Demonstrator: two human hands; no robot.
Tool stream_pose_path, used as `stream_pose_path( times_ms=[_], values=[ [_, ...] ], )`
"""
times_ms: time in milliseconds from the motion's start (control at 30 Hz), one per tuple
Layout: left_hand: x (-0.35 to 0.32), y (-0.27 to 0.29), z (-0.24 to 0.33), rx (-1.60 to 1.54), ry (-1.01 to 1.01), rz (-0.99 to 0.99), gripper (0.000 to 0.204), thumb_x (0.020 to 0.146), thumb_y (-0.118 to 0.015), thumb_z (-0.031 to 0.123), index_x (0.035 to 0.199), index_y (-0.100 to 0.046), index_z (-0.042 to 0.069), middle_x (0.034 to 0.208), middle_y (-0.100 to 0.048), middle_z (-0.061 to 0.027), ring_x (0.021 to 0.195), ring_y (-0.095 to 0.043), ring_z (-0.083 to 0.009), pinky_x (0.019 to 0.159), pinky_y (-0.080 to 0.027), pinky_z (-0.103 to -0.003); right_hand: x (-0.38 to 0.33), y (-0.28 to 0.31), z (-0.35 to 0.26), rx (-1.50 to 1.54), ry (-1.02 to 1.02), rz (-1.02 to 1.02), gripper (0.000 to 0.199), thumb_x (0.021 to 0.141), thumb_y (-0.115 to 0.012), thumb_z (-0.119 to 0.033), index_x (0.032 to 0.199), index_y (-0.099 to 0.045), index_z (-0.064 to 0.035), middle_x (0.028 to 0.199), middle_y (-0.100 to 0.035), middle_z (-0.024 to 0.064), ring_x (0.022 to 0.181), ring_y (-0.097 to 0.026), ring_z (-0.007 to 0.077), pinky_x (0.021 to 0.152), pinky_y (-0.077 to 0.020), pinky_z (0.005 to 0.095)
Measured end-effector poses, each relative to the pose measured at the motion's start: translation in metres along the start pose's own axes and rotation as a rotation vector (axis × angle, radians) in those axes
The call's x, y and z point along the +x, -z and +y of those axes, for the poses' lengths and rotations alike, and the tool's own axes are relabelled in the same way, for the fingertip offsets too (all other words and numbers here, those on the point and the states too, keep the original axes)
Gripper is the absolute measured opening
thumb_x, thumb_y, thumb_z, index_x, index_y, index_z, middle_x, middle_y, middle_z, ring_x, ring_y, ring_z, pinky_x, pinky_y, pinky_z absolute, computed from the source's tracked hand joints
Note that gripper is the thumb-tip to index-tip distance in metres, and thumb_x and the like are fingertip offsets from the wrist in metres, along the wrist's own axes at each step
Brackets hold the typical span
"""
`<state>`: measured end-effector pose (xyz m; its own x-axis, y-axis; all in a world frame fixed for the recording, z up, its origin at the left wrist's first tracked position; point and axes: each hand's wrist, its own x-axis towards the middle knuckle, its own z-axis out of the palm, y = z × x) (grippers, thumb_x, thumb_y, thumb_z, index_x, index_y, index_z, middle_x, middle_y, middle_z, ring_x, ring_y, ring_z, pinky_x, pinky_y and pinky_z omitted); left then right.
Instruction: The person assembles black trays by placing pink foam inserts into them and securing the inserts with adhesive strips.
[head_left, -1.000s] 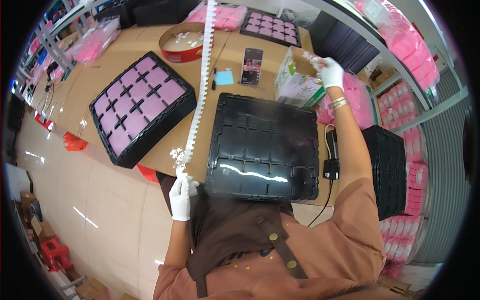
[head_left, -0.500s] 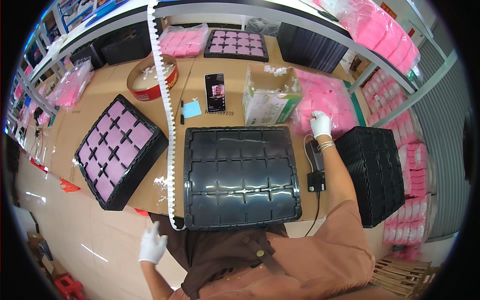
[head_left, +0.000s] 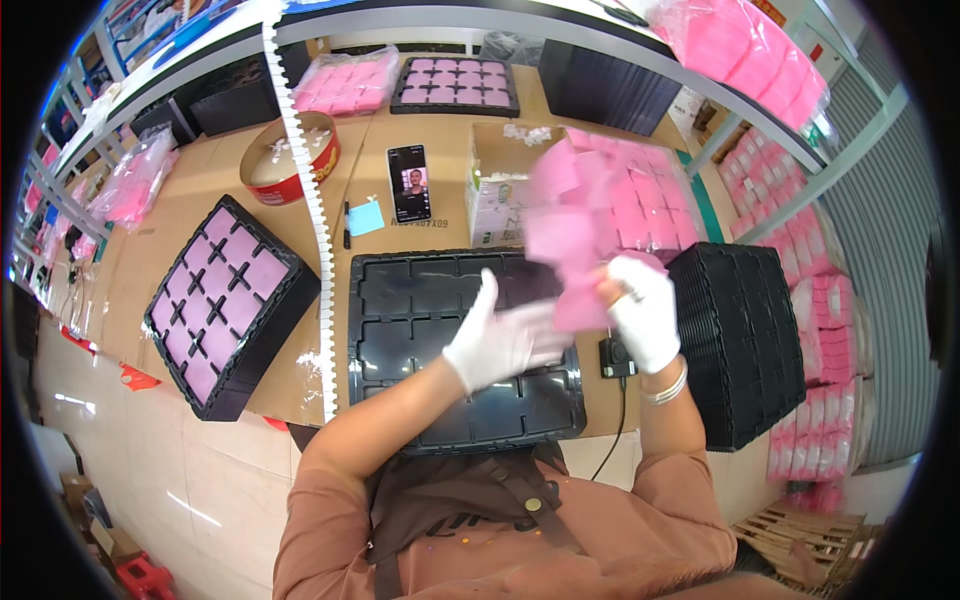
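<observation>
Right fingers (head_left: 630, 280): closed on pink pieces (head_left: 568, 235), near far-right corner of black tray (head_left: 415, 340) | left fingers (head_left: 532, 338): outspread over tray, contact indeterminate

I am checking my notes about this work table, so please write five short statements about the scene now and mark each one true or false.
1. The right hand holds pink pieces. True.
2. The left hand grips the phone. False: it is open above the large black tray, apart from the phone.
3. The blue note lies to the left of the phone. True.
4. The round container has a green outer wall. False: the wall is red.
5. The stack of black trays stands to the right of the large black tray. True.
</observation>
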<state>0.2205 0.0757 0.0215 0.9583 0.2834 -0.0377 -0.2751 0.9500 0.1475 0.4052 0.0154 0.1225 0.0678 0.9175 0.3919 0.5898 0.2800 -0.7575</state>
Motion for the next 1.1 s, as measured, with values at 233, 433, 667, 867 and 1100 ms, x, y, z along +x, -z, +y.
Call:
stream_pose_path(
  times_ms=[233, 433, 667, 867, 1100],
  values=[
    [-0.025, -0.008, 0.028, 0.422, -0.396, 0.565, 0.086, 0.083, -0.043, 0.071, 0.130, -0.042, -0.001, 0.121, -0.055, -0.0150, 0.110, -0.054, -0.0253, 0.094, -0.043, -0.043, -0.057, -0.060, 0.013, -0.081, 0.079, -0.282, 0.017, 0.084, -0.060, -0.023, 0.086, -0.065, -0.0067, 0.071, -0.060, 0.0111, 0.070, -0.058, 0.0309, 0.064, -0.0452, 0.0403],
    [-0.094, 0.029, 0.025, 0.483, -0.353, 0.677, 0.089, 0.082, -0.041, 0.073, 0.131, -0.039, -0.001, 0.121, -0.053, -0.0157, 0.114, -0.050, -0.0266, 0.098, -0.039, -0.043, -0.093, -0.125, 0.007, -0.113, 0.060, -0.595, 0.026, 0.087, -0.055, -0.028, 0.093, -0.063, -0.0047, 0.084, -0.061, 0.0126, 0.084, -0.059, 0.0326, 0.076, -0.0472, 0.0422],
    [-0.123, 0.071, 0.036, 1.120, -0.443, 1.051, 0.021, 0.085, -0.065, 0.008, 0.104, -0.060, 0.002, 0.088, -0.063, -0.0019, 0.073, -0.057, -0.0090, 0.066, -0.047, -0.024, -0.108, -0.108, -0.011, 0.130, 0.213, -0.433, 0.035, 0.082, -0.064, -0.022, 0.109, -0.057, -0.0007, 0.108, -0.058, 0.0151, 0.095, -0.057, 0.0344, 0.087, -0.0439, 0.0394],
    [-0.131, 0.076, 0.061, 1.295, -0.483, 1.073, 0.026, 0.085, -0.064, 0.012, 0.109, -0.058, 0.001, 0.094, -0.063, -0.0023, 0.080, -0.057, -0.0099, 0.073, -0.046, -0.025, -0.077, -0.040, 0.065, -0.399, -0.230, 0.085, 0.037, 0.080, -0.063, -0.019, 0.110, -0.060, 0.0019, 0.112, -0.060, 0.0200, 0.101, -0.057, 0.0356, 0.090, -0.0458, 0.0391],
    [-0.121, 0.090, 0.068, 1.649, -0.551, 1.201, 0.034, 0.079, -0.065, 0.013, 0.110, -0.058, 0.002, 0.082, -0.065, -0.0087, 0.068, -0.061, -0.0156, 0.066, -0.049, -0.030, -0.081, -0.049, 0.122, -0.059, -0.463, -0.037, 0.029, 0.084, -0.064, -0.015, 0.105, -0.062, 0.0047, 0.101, -0.064, 0.0157, 0.090, -0.064, 0.0208, 0.080, -0.0490, 0.0296]
  ],
)
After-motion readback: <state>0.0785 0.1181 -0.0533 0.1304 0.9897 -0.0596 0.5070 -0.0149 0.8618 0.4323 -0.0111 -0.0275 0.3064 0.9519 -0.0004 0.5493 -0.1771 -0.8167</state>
